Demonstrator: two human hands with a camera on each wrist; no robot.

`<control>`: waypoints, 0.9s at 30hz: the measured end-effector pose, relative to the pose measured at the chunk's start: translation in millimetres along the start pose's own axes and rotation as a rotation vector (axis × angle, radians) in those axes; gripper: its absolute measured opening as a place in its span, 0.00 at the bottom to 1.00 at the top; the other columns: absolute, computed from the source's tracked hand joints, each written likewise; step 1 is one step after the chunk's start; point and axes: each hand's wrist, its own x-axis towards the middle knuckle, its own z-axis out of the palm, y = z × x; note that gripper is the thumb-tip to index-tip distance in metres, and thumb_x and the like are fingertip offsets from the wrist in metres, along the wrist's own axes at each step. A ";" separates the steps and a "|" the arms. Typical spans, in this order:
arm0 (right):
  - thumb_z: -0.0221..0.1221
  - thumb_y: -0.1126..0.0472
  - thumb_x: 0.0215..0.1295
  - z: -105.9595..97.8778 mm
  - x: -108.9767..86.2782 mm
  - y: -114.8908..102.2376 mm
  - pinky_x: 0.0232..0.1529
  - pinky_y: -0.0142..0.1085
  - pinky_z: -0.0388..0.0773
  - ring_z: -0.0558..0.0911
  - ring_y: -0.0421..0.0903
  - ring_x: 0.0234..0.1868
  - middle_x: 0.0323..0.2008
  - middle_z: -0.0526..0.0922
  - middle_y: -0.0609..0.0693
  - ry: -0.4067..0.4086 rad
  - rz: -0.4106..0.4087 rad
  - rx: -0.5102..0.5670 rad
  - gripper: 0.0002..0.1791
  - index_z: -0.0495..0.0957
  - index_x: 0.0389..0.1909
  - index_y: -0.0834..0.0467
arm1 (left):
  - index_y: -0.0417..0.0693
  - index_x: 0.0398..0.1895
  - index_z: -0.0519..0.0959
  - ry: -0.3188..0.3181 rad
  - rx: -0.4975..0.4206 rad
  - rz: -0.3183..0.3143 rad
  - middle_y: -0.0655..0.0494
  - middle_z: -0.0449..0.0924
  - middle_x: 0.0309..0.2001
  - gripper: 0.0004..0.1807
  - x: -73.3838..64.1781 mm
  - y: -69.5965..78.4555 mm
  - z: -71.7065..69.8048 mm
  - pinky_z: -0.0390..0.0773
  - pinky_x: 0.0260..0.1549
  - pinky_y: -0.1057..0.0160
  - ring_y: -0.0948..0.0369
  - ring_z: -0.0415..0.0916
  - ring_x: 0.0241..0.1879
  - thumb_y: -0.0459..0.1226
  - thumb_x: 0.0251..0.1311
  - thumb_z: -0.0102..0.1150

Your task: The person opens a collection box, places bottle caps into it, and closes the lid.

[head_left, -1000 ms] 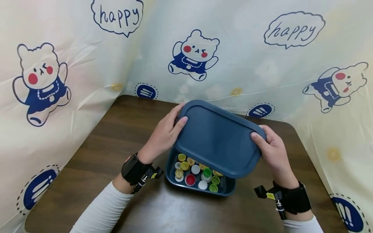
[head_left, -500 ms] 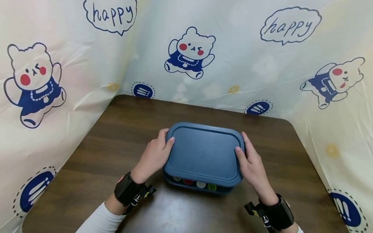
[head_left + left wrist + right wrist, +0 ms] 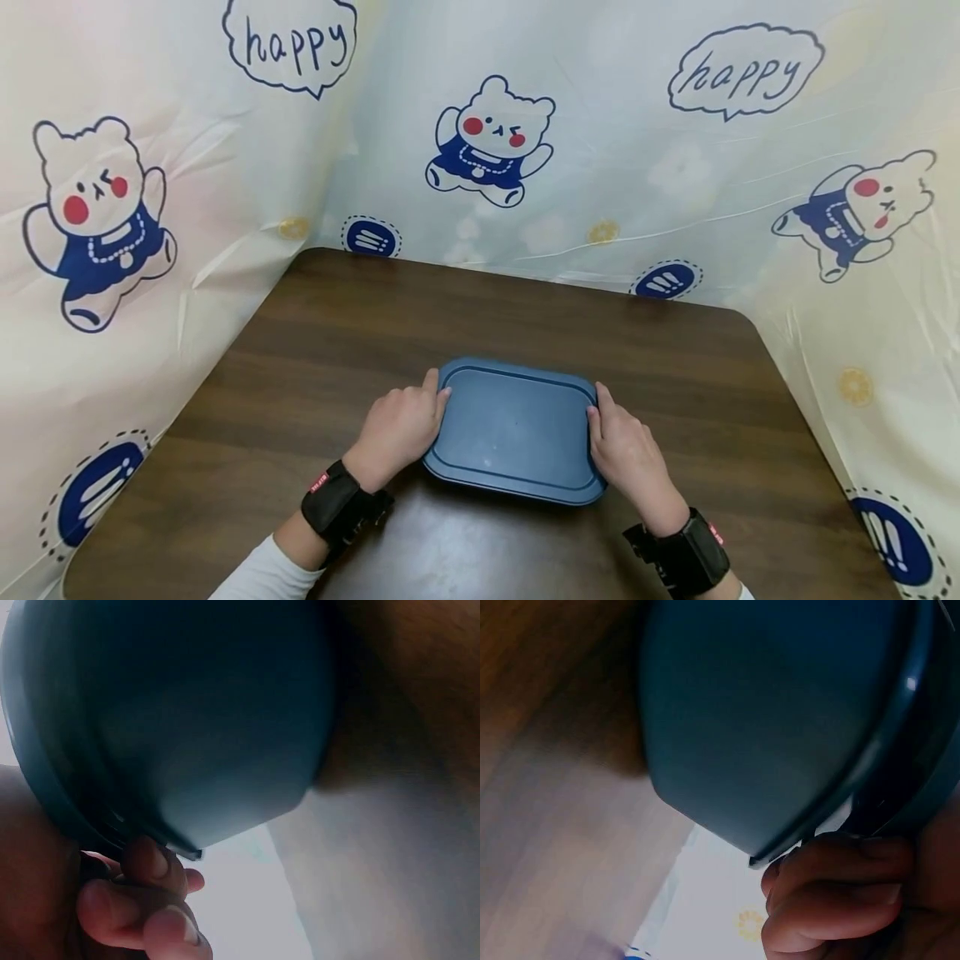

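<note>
A blue rectangular lid (image 3: pixel 517 429) lies over the top of a matching blue box, covering what is inside. Its left edge is held by my left hand (image 3: pixel 397 429), thumb on top and the other fingers (image 3: pixel 116 911) curled beneath the rim in the left wrist view. On the opposite edge my right hand (image 3: pixel 632 454) grips the same way, its fingers (image 3: pixel 832 919) bent under the lid. The box's side wall (image 3: pixel 757 712) fills much of the right wrist view, where a narrow gap shows between lid and box near the fingers.
The box stands on a dark brown wooden table (image 3: pixel 360 317). A pale curtain (image 3: pixel 622 158) printed with cartoon bears surrounds its back and sides. Black straps with small cameras sit on both wrists, such as the left wristband (image 3: pixel 341 508).
Both hands have brought the lid down and toward me onto the box. The coloured caps visible inside earlier are now covered.
</note>
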 end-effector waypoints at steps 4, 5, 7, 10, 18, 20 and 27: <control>0.46 0.57 0.80 5.8 0.3 0.2 0.46 0.58 0.81 0.83 0.65 0.50 0.57 0.80 0.68 0.044 -0.015 -0.011 0.27 0.63 0.73 0.67 | 0.29 0.66 0.71 -0.004 0.040 -0.004 0.58 0.63 0.11 0.27 1.7 -2.8 7.4 0.66 0.13 0.63 0.59 0.69 0.14 0.44 0.77 0.49; 0.47 0.57 0.80 6.8 0.7 0.4 0.45 0.58 0.81 0.83 0.65 0.49 0.56 0.81 0.68 0.055 -0.018 -0.014 0.27 0.64 0.72 0.67 | 0.29 0.65 0.71 -0.003 0.044 -0.005 0.58 0.63 0.12 0.27 1.9 -3.1 8.5 0.66 0.13 0.63 0.59 0.70 0.15 0.44 0.77 0.49; 0.48 0.57 0.80 8.2 1.4 1.0 0.42 0.58 0.81 0.84 0.65 0.46 0.53 0.82 0.68 0.067 -0.018 -0.022 0.26 0.66 0.71 0.67 | 0.29 0.65 0.72 0.004 0.048 -0.003 0.58 0.63 0.12 0.27 2.4 -3.1 10.3 0.66 0.13 0.63 0.59 0.70 0.15 0.44 0.77 0.49; 0.48 0.57 0.79 9.6 2.0 1.1 0.39 0.57 0.81 0.84 0.65 0.41 0.48 0.83 0.67 0.053 0.002 -0.045 0.25 0.67 0.69 0.67 | 0.29 0.65 0.71 0.010 0.047 0.003 0.58 0.62 0.11 0.27 2.2 -2.1 11.5 0.64 0.12 0.63 0.60 0.67 0.13 0.44 0.77 0.48; 0.47 0.57 0.79 14.2 3.0 4.3 0.38 0.58 0.80 0.83 0.65 0.38 0.45 0.82 0.66 0.014 0.035 -0.070 0.24 0.68 0.68 0.67 | 0.29 0.66 0.70 0.001 0.038 -0.013 0.57 0.60 0.09 0.27 0.6 0.7 13.4 0.58 0.11 0.63 0.60 0.61 0.11 0.44 0.78 0.47; 0.47 0.57 0.80 14.3 3.5 4.8 0.37 0.57 0.80 0.83 0.65 0.38 0.45 0.82 0.67 0.015 0.029 -0.068 0.24 0.68 0.68 0.67 | 0.29 0.64 0.71 0.016 0.038 -0.008 0.57 0.59 0.10 0.25 0.9 0.9 13.9 0.57 0.11 0.64 0.61 0.61 0.10 0.43 0.78 0.47; 0.47 0.58 0.80 16.7 6.8 7.9 0.38 0.57 0.80 0.83 0.64 0.40 0.45 0.82 0.68 -0.003 0.018 -0.052 0.23 0.67 0.67 0.68 | 0.34 0.45 0.73 0.097 0.038 0.032 0.59 0.54 0.10 0.15 0.4 -0.1 18.5 0.51 0.11 0.65 0.62 0.56 0.08 0.41 0.77 0.49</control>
